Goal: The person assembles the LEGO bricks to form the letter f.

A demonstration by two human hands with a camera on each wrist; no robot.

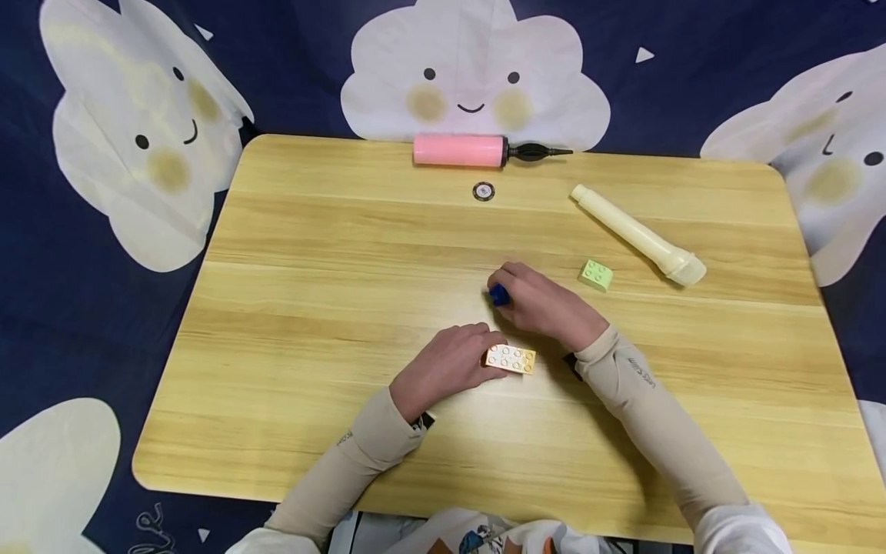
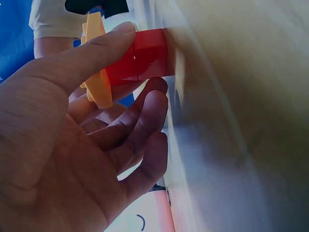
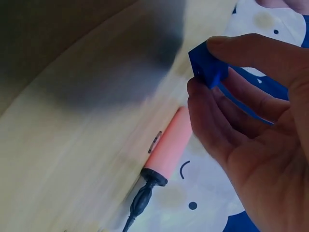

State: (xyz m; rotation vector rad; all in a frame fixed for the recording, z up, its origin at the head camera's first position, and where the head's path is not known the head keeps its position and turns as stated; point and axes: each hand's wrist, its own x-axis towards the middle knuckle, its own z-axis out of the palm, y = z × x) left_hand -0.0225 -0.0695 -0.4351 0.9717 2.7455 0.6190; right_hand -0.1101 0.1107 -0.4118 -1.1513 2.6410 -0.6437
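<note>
My left hand [image 1: 450,362] grips a small stack of toy building bricks between thumb and fingers. On top of the stack is an orange-yellow brick [image 1: 510,359] with two rows of studs. Two red bricks [image 2: 150,54] show beneath it in the left wrist view, close to the tabletop. Farther forward, my right hand [image 1: 543,304] pinches a blue brick [image 3: 207,64] between thumb and fingertips, held above the wood. To the right of that hand lies a light green brick [image 1: 596,275], studs up.
A cream toy microphone [image 1: 633,231] lies slantwise at the right of the wooden table [image 1: 291,323]. Along the back edge is a pink hand pump [image 1: 460,151] with a black nozzle. Just in front of it rests a round black-and-white chip [image 1: 484,191].
</note>
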